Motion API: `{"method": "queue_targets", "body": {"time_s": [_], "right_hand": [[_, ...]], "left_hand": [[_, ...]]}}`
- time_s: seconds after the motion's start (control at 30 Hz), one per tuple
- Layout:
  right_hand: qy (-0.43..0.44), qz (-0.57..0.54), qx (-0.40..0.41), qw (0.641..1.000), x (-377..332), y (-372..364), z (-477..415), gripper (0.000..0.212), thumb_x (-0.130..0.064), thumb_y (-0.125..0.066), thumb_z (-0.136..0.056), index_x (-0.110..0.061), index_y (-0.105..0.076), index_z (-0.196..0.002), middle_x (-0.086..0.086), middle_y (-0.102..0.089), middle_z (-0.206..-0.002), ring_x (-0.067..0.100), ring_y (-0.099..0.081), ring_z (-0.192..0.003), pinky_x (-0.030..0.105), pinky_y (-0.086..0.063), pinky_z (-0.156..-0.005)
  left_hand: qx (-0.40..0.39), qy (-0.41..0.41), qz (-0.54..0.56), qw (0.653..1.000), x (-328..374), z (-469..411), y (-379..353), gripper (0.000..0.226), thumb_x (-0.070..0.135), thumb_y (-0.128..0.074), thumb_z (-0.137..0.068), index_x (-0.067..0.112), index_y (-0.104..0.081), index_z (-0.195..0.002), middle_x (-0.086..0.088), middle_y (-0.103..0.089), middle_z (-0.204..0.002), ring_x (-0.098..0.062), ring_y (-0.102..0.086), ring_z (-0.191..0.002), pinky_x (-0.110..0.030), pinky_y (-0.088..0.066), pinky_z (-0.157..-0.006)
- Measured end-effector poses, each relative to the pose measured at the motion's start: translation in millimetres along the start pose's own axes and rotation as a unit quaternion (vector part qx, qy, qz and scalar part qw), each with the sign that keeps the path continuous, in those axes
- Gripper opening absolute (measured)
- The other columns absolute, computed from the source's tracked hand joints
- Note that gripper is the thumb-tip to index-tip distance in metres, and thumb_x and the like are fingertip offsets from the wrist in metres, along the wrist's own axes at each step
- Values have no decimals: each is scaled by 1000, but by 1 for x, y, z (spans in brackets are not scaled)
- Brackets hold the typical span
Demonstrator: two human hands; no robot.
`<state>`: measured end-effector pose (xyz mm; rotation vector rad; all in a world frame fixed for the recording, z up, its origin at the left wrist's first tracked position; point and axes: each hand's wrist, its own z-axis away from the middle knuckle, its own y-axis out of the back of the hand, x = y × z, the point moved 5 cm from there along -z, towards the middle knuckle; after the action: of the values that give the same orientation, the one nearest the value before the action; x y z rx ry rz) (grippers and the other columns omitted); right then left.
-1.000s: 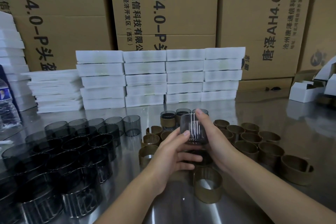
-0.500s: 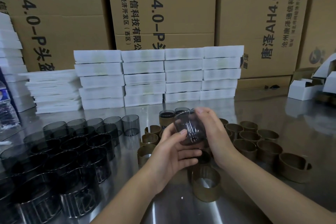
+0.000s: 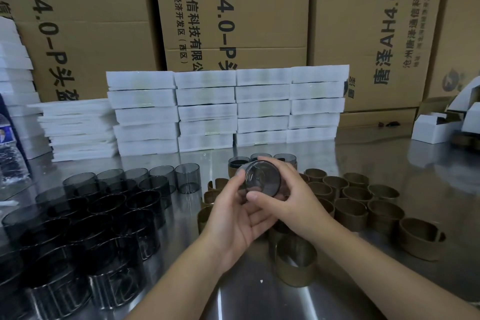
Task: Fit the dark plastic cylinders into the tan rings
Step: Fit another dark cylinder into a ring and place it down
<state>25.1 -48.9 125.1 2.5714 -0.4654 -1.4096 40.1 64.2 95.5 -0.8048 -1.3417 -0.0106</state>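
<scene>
Gripping a cylinder point(image 3: 262, 180) in both hands, the person holds it clear of the table point(image 3: 389, 169), between the two stocks, tilted so that its open mouth faces the camera. On the left hand point(image 3: 233, 218) the thumb presses the left of the rim and the fingers curl beneath. On the right hand point(image 3: 293, 200) the thumb pinches the lower rim while the fingers wrap over the top. The far end lies behind the right hand, so whether a ring already sits there cannot be told. Loose cylinders point(image 3: 104, 205) stand crowded at left, empty rings point(image 3: 350, 213) at right, a single ring point(image 3: 296, 265) just beneath the wrists, and three fitted pieces point(image 3: 235, 163) just behind the hands.

Likely faults from here (judged, not observed):
(a) Skewed entry: a cylinder offered at this tilt would probably bind on one edge of a ring and jam.
(b) Ovalling: thumb pressure at the thin-looking rim may squeeze the mouth out of round, so that it refuses the ring or cracks.
(c) Slip: the glossy wall is held largely by fingertips, and a dropped part would land among the fitted pieces or rings and scatter them.
(d) Forearm sweep: the wrists hang low over the near ring.
</scene>
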Motion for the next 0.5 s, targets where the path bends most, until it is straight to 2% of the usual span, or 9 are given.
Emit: {"method": "queue_targets", "body": {"time_s": [0.1,0.23,0.37,0.5], "right_hand": [[-6,13,6,1000,1,2,-1,60,-22,-82,-74,-30,-55,-127,-9,-55,-124,-1,-56,-114,30,-46,-102],[-2,19,5,1000,1,2,0,56,-32,-84,-70,-34,-55,-118,-8,-60,-119,0,-59,-108,32,-49,-99],[-13,8,24,1000,3,3,-1,61,-56,-78,-55,-37,-51,-106,-11,-66,-103,3,-64,-97,33,-52,-90],[-16,5,28,999,6,5,-2,63,-63,-75,-54,-33,-50,-104,-7,-68,-99,7,-66,-93,40,-54,-88]], "left_hand": [[6,9,-48,999,-1,-1,2,61,58,-55,-75,11,-66,-113,-13,-74,-104,-19,-74,-83,-27,-57,-64],[0,18,-91,996,-2,-1,3,61,62,-51,-75,15,-67,-110,-8,-75,-94,-17,-73,-77,-26,-54,-62],[-15,23,-125,992,-3,-1,0,70,67,-50,-71,16,-67,-115,-12,-75,-97,-21,-73,-86,-30,-53,-71],[-23,16,-152,988,-3,-1,-1,71,68,-53,-66,18,-67,-114,-14,-75,-96,-23,-73,-90,-28,-53,-68]]}}
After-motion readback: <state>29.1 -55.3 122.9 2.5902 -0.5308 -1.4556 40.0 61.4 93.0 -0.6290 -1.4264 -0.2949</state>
